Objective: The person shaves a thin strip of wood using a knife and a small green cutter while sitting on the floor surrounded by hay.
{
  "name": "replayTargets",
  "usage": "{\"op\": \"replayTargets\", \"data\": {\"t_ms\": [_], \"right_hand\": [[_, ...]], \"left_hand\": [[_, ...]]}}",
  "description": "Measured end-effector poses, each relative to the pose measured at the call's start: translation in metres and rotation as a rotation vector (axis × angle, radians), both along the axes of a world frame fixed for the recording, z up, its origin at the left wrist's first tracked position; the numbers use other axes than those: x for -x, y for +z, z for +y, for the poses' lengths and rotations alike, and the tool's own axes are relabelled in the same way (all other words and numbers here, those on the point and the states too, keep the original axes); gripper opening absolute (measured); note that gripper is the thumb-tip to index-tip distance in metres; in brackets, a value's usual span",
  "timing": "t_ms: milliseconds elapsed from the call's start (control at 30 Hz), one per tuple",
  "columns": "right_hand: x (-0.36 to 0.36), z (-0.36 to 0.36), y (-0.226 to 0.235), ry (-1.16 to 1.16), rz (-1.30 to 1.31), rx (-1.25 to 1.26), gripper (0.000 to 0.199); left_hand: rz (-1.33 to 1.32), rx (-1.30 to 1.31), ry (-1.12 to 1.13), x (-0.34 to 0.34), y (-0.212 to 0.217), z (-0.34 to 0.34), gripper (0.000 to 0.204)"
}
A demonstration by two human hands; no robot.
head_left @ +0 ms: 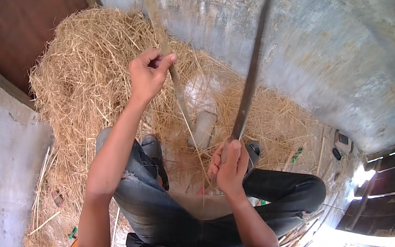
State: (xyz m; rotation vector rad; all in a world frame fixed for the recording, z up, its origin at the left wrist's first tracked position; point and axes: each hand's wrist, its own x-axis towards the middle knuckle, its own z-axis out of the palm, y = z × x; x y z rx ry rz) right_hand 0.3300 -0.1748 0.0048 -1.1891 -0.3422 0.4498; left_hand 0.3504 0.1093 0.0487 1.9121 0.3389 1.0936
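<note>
My left hand (147, 73) pinches a long flat strip (154, 13), which looks like split bamboo. The strip slants from the wall side down toward the floor between my knees, its lower end thin and pale. In my right hand (231, 167) I grip the handle of a long machete (253, 65). Its dark, narrow blade points up and away from me, slightly blurred at the tip, and stands apart from the strip. A pale, rounded block (203, 128) lies on the floor between the two hands.
Straw-like shavings (95, 50) are heaped at the left and spread along the foot of the worn wall (323, 45). My bent knees (285, 186) frame the work spot. A small dark object (343, 140) sits by the wall at right, near dark slats (385, 192). A brown door (19, 7) stands far left.
</note>
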Motion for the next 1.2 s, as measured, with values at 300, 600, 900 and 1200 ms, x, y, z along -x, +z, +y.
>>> {"op": "replayTargets", "data": {"t_ms": [300, 600, 900, 1200], "right_hand": [[0.034, -0.041, -0.178, 0.124, 0.765, 0.478, 0.048], [-0.011, -0.018, -0.015, -0.076, 0.178, 0.091, 0.047], [0.026, -0.039, -0.141, 0.239, 0.677, 0.506, 0.048], [-0.009, 0.001, -0.023, -0.001, 0.001, 0.055, 0.044]], "left_hand": [[0.01, -0.016, 0.036, -0.001, -0.001, 0.0, 0.015], [-0.102, -0.006, -0.043, -0.013, -0.01, -0.001, 0.015], [-0.112, -0.018, -0.121, -0.013, -0.001, -0.014, 0.017], [-0.119, -0.065, -0.049, -0.017, -0.011, -0.015, 0.021]]}}
